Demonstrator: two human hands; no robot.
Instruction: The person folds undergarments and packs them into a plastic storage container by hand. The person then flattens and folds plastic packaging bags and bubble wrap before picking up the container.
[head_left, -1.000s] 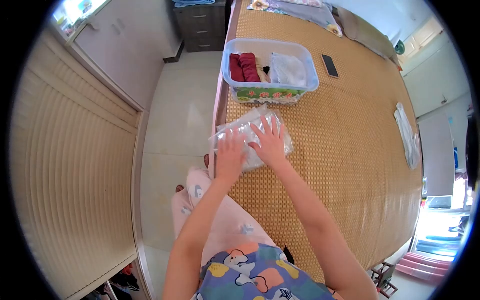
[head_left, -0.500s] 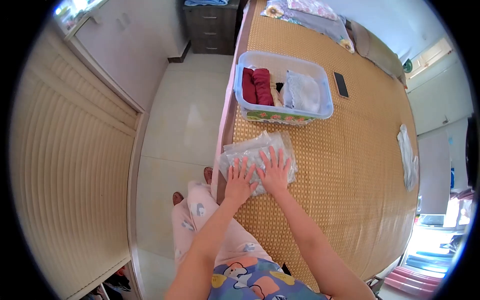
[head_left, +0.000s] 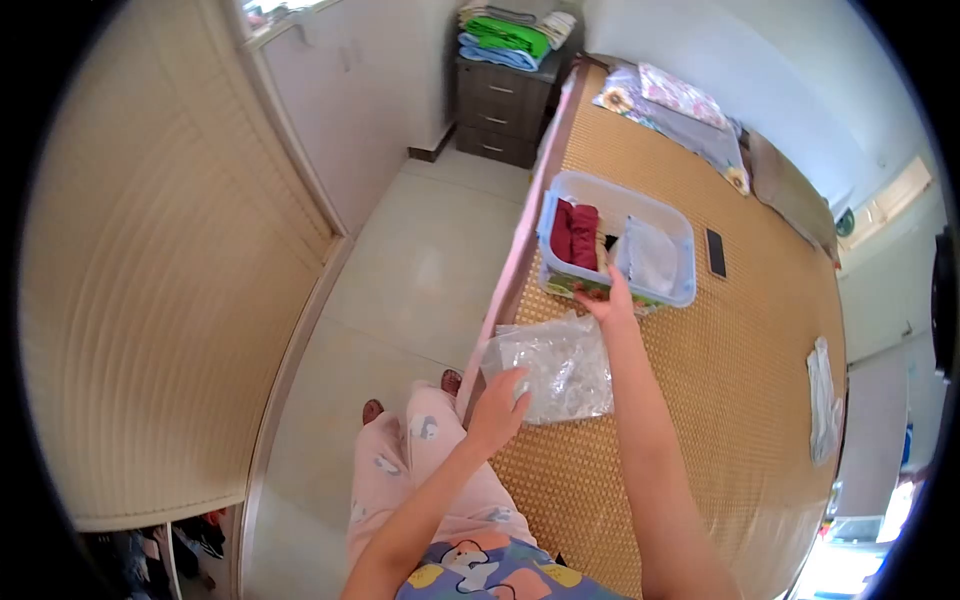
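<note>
On the woven mat of the bed lies a flat stack of clear plastic bags [head_left: 560, 370]. My left hand [head_left: 498, 412] is at the near left edge of the bags, fingers apart, with nothing gripped. Beyond them stands a clear plastic bin [head_left: 683, 232] with a blue rim. My right hand [head_left: 610, 300] grips the near rim of the bin, thumb over the edge and fingers against its outer wall. Inside the bin are dark red rolled cloths [head_left: 575, 235] on the left and a whitish folded cloth [head_left: 648, 256] on the right.
A phone [head_left: 715, 253] lies right of the bin, and a white cloth [head_left: 822, 400] near the bed's right edge. Pillows [head_left: 690, 125] are at the far end. A dark drawer cabinet [head_left: 500, 110] with folded cloths stands beyond the floor at the left.
My right hand has left the plastic bags and moved forward onto the bin's near rim. My left hand has lifted toward the bags' near left edge. The view has shifted.
</note>
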